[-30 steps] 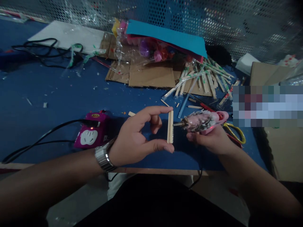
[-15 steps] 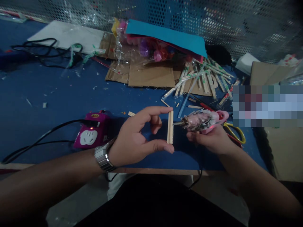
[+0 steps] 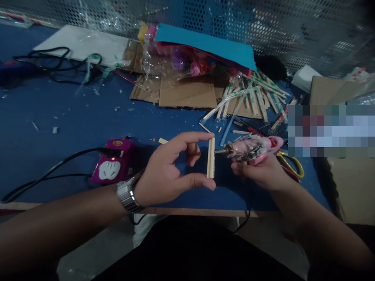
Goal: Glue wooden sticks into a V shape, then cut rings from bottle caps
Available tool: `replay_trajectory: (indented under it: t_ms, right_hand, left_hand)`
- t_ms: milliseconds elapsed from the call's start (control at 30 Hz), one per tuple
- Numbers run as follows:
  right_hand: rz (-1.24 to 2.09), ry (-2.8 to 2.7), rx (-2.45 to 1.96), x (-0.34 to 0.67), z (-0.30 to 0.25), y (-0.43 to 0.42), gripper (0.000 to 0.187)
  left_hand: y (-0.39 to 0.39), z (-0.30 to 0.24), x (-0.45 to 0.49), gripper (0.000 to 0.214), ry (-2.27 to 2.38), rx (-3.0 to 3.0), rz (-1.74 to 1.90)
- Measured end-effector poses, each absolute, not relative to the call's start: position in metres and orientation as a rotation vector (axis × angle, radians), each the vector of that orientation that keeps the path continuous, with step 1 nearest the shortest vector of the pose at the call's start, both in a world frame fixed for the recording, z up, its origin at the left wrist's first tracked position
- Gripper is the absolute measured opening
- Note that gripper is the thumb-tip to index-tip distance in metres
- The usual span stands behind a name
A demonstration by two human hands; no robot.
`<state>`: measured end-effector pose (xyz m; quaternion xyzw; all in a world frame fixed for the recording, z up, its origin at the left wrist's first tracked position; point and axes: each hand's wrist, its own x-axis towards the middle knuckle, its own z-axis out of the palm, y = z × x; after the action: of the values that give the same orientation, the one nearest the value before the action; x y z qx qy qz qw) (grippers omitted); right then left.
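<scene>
Wooden stick piece, a short pale pair of slats side by side, stands upright above the near edge of the blue table, a little right of the middle. The left hand pinches it lengthwise, forefinger on its top end and thumb under its bottom end, the other fingers curled loose behind. The right hand is wrapped around a pink glue gun, its body crusted with dried glue, and the metal tip touches the right face of the stick piece near the top.

Far across the table lies a white sheet at the left, with a teal sheet to its right resting on bagged coloured bits. Flat brown cardboard sits nearer, under them. A heap of wrapped chopsticks spreads at the far right. Near the left wrist sits a magenta power socket with a red light on and a small yellow label too blurred to read. Yellow-handled scissors lie just right of the glue gun. A metal wristwatch is on the left wrist.
</scene>
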<state>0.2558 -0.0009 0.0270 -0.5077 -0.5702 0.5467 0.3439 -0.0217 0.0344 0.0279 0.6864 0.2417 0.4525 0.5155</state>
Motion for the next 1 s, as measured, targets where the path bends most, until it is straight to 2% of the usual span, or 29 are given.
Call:
replay_trajectory:
  t_ms: [467,1000]
  right_hand:
    - [1.438,-1.423,-1.330,0.2566,0.0243,-0.0013,0.030]
    - [1.481,-1.371,-1.283,0.2562,0.0211,-0.0012,0.028]
  left_hand:
    - [0.0345,0.0255,-0.0226,0.080,0.561,1.636,1.079]
    - [0.0339,0.0293,-0.0210,0.079,0.579,1.648,1.089]
